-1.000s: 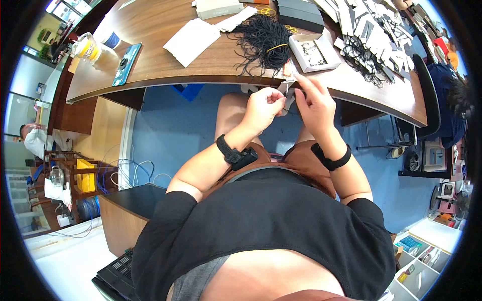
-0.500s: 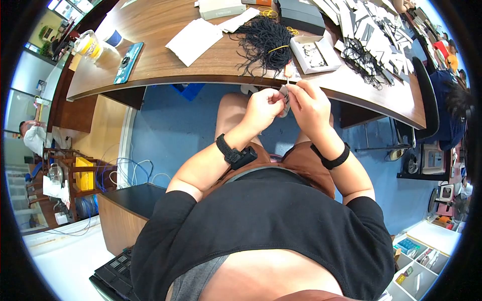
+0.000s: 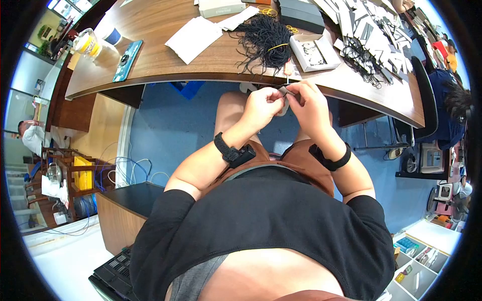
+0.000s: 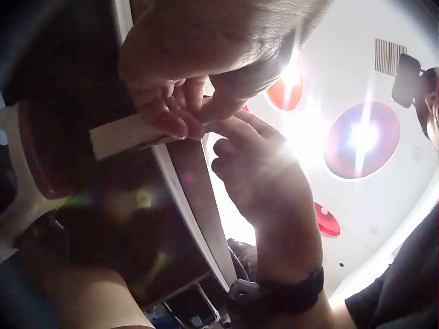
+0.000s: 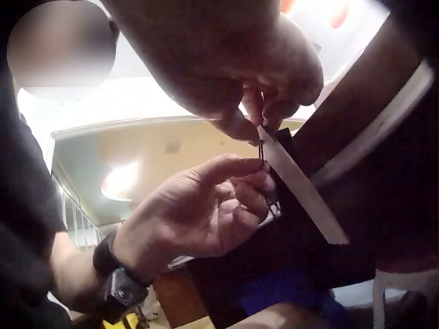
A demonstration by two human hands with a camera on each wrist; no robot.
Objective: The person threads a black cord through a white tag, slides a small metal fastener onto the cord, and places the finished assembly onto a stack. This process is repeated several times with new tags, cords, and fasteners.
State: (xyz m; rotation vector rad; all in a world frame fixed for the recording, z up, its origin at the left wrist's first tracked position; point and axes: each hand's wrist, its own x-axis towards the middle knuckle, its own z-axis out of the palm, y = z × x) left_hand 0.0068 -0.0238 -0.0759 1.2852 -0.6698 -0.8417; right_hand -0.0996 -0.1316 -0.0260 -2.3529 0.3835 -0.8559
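Observation:
My left hand and right hand meet just off the table's near edge. Between them is a narrow pale card tag, with a thin black cord at its end. In the right wrist view, my right hand pinches that end from above, while my left hand pinches the cord below. The tag's free end sticks out past the fingers in the left wrist view. Beyond my fingertips, a small tool with an orange-and-white handle and thin shaft lies at the table edge.
A bundle of black cords lies on the wooden table, beside an open white box. Many loose tags are heaped at the right. White paper, a phone and a cup are further left.
My right hand, first raised with its fingers spread, has come down and left to my left hand, and its fingertips now pinch the tag. My left hand has barely moved.

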